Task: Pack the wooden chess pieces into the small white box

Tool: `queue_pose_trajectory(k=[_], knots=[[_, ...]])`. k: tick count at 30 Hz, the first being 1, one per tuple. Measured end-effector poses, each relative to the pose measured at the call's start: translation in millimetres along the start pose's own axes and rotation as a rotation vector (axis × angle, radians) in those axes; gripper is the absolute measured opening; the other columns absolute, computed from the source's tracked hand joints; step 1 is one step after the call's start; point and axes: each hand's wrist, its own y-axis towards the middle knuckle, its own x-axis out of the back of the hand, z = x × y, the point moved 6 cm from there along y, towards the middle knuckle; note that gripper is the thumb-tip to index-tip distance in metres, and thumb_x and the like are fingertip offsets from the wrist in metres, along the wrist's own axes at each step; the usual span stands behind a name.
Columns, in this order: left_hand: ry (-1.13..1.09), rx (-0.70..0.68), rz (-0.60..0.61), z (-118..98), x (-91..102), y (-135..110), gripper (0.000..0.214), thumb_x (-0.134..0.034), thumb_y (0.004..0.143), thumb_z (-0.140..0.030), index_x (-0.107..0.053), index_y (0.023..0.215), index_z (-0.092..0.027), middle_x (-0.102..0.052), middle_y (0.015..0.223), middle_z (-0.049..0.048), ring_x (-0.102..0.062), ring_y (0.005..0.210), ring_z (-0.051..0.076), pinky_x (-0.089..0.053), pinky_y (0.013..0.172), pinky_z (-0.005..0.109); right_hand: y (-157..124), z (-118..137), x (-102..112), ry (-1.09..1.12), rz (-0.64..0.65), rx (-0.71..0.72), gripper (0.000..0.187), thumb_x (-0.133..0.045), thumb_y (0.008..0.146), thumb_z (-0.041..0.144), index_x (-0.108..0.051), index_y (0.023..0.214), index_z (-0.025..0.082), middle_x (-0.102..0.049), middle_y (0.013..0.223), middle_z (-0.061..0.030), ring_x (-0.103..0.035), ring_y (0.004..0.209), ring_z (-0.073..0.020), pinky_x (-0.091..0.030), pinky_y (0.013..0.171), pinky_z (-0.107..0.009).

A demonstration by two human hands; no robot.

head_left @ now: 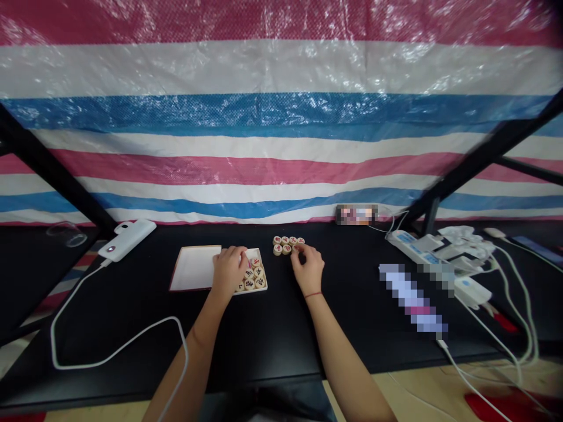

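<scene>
Two rows of discs (285, 241) are set ahead-left of the right hand (308, 268), which is curled at the near row's end; whether one is pinched cannot be told. More are held in the box (253, 253), partly covered by the left hand (229, 268), whose grip is hidden; the lid (194, 269) is laid left of it.

Box (251, 292) of game pieces (249, 283) sits mid-desk (272, 351), lid (193, 268) just to its left, left hand (229, 267) over it. Two short rows of pieces (287, 249) sit right of that (right hand's (308, 267) at the nearer row's right end). Power strip (411, 246) far right, cabled gadget (127, 239) back left, sheet (264, 170) behind everything.
</scene>
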Motion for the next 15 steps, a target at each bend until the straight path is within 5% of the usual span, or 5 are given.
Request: queue_pose_trajectory(k=[7,15], knots=[[0.154,-0.002,0.114,-10,-14.4,-7,0.035,-0.043,0.094,-0.04,-0.073,0.09,-0.022,-0.069,0.104,0.0103,-0.052,0.106,0.031,-0.035,0.085,0.044,-24,59,-32,0.187,0.348,0.242,0.025,-0.043,0.094,0.027,-0.067,0.1,0.021,-0.071,0.091,-0.0049,-0.065,0.083,-0.0185,-0.046,0.08,-0.03],[0.104,-0.005,0.134,-23,-15.7,-11,0.029,-0.046,0.093,-0.038,-0.068,0.089,-0.019,-0.07,0.089,0.0086,-0.058,0.096,0.028,-0.036,0.084,0.042,-29,58,-37,0.2,0.362,0.221,0.025,-0.043,0.094,0.024,-0.067,0.096,0.021,-0.071,0.089,-0.0045,-0.065,0.083,-0.0184,-0.047,0.081,-0.029]])
